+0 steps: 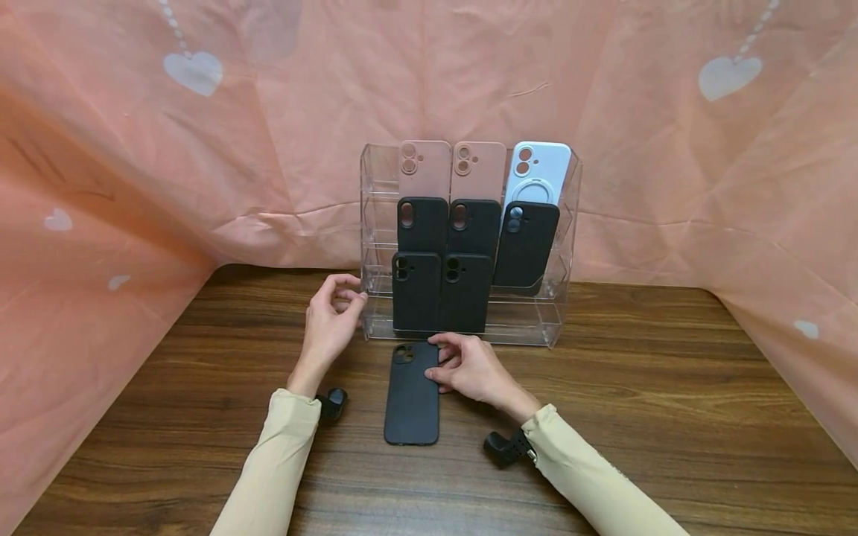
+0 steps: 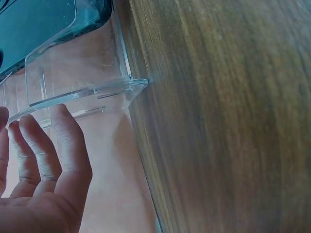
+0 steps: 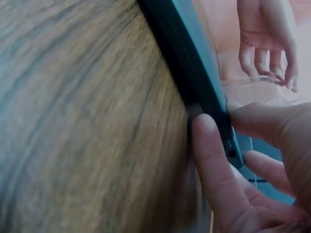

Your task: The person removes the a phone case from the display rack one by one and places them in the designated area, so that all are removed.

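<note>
Curtain [image 1: 302, 89] in peach fabric hangs behind and beside a wood-grain table [image 1: 167, 372], on which stands a clear tiered stand [image 1: 523, 316]. Racked in its tiers are pink cases [image 1: 432, 175], a pale case [image 1: 555, 165] and black cases [image 1: 422, 231]. The loose black case [image 1: 410, 398] is at the table, just in front of the stand near its left half, camera end toward it; whether it lies quite flat or is slightly raised is hard to tell. It looks like a thin moulded shell, so I would expect it to be light, a little springy, smooth enough to slide on the wood, and hardly fragile; its long side rims or a corner seem the best places to take hold. The left hand [image 1: 328, 313] is beside the stand's left edge, the right hand [image 1: 476, 365] at the loose case's upper right side. On the right, the fingers are nearly closed: thumb on the case's face by its edge, forefinger at the top corner, the rim pinched between thumb and fingertips. On the left, they are loosely bent and part-way spread, with nothing visible between them; whether the tips touch the stand I cannot tell. The camera cutout [image 1: 404, 354] is probably the bendiest spot, better left unpressed.
</note>
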### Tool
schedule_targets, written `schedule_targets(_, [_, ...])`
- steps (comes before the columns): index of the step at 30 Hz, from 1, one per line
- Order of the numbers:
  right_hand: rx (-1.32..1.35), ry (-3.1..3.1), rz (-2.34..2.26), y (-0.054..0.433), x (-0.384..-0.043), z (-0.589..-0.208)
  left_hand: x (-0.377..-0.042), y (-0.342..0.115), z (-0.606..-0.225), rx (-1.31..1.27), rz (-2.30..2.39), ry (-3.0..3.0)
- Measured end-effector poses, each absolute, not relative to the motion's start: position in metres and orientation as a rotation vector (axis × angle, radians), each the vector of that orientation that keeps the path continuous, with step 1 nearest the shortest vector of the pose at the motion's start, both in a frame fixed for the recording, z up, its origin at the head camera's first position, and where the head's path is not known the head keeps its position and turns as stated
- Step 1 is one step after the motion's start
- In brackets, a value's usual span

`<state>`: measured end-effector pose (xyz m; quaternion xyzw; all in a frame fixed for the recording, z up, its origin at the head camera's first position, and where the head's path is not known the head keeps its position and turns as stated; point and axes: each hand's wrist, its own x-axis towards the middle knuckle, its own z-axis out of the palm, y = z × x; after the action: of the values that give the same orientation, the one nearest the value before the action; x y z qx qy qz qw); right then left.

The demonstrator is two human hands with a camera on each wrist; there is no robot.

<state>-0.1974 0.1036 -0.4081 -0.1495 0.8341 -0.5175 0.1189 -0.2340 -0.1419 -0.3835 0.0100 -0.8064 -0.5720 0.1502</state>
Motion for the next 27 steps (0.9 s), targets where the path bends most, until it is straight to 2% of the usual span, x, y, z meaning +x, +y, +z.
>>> schedule_targets(18, [-0.499,2.654,-1.221,0.0983,-0.1967,-0.4031,-0.233,-0.1414,-0.3836,0.034,-1.651,-2.319])
schedule_targets(27, [-0.466,2.647,-1.229,0.098,-0.1965,-0.4027,-0.2334,-0.1416,-0.3846,0.028,-1.648,-2.318])
